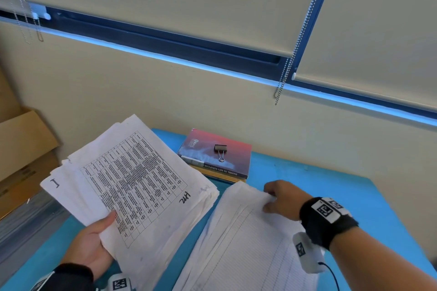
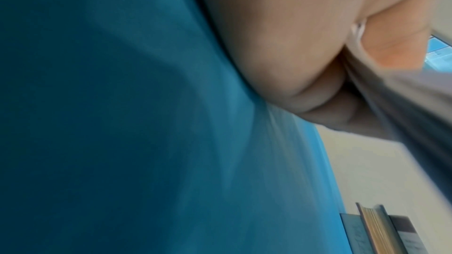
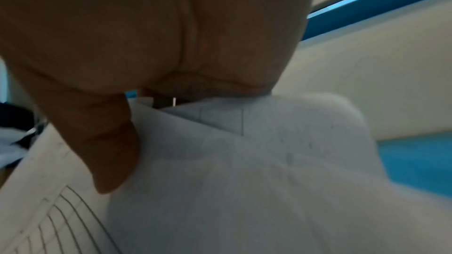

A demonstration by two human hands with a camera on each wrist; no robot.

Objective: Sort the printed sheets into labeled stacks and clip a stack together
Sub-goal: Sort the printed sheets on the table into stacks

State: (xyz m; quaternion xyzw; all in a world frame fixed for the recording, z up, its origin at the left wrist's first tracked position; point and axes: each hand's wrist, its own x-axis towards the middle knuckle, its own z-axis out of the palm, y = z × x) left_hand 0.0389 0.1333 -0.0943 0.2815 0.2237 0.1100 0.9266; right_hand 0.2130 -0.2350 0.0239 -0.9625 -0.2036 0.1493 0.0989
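My left hand holds a thick bundle of printed sheets above the blue table, thumb on top; the top sheet carries a printed table and handwritten marks. In the left wrist view the palm and the grey underside of the bundle show, blurred. My right hand pinches the far corner of the top ruled sheet of a second stack lying on the table, its thumb on the paper. A black binder clip lies on a red book.
The red book tops a small pile of books against the cream wall at the table's back. Cardboard boxes stand to the left. Window blinds with bead chains hang above. Bare blue tabletop lies to the right of the ruled stack.
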